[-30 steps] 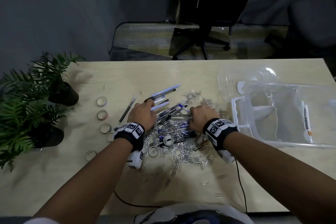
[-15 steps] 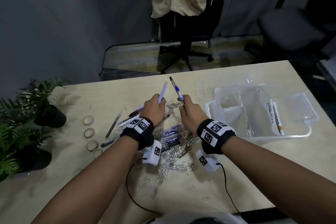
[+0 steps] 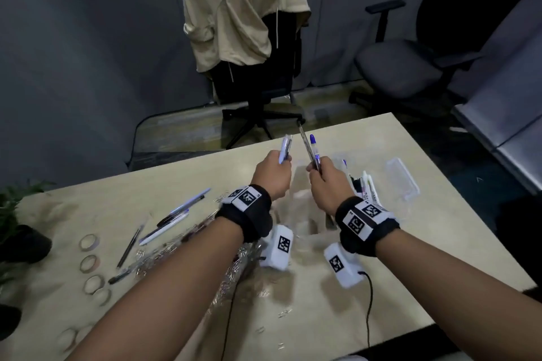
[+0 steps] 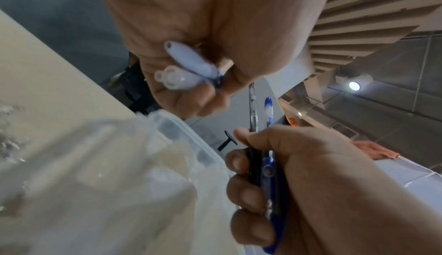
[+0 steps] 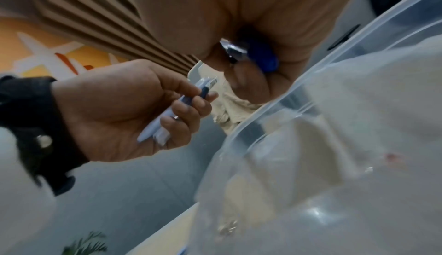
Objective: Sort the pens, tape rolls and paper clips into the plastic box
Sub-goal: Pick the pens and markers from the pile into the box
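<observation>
My left hand [image 3: 271,174] grips a couple of pale blue and white pens [image 3: 285,149] that point up. My right hand [image 3: 328,182] grips a clear dark pen [image 3: 305,142] and a blue pen [image 3: 315,152], also upright. Both hands hover over the clear plastic box [image 3: 404,179], which holds a few white pens [image 3: 368,187]. In the left wrist view the pale pens [image 4: 189,60] sit in my curled left fingers [image 4: 186,96]. In the right wrist view the blue pen's end [image 5: 263,58] sticks out of my right fist above the box rim [image 5: 299,89]. More pens [image 3: 176,211], a paper clip pile [image 3: 164,255] and tape rolls [image 3: 89,242] lie at left.
Potted plants [image 3: 11,214] stand at the table's left edge. A chair draped with a beige garment [image 3: 240,23] and a grey office chair [image 3: 404,67] stand behind the table. A black cable [image 3: 369,302] runs to the near edge. Loose clips [image 3: 284,313] dot the front.
Both hands have lifted pens out of the pile and carried them right, from the table's middle to above the plastic box. The head view has tilted up and turned.
</observation>
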